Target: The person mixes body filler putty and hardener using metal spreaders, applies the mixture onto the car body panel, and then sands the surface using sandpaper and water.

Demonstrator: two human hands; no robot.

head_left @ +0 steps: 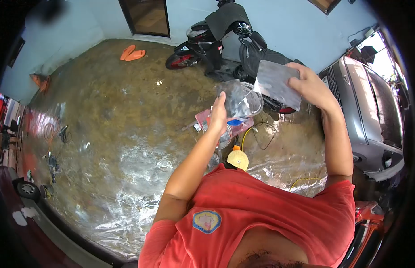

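My right hand (310,87) grips the edge of a flat grey rectangular sheet (275,82), raised in front of me. In my left hand (218,114) is a second thin grey sheet (234,96), its thumb pressed on the near face. Behind the two sheets shows a round clear-walled tub (258,100), partly covered by the left sheet. Lower down, a pink board (241,127) carries a blue item (235,122), and another round container (225,139) sits beside my left wrist.
A polisher with a pale yellow pad (238,160) lies near my body, a yellow cable (244,138) close by. A black motorbike (212,40) stands against the wall and a silver car (359,102) at right. Orange slippers (134,54) lie on the shiny floor (104,125).
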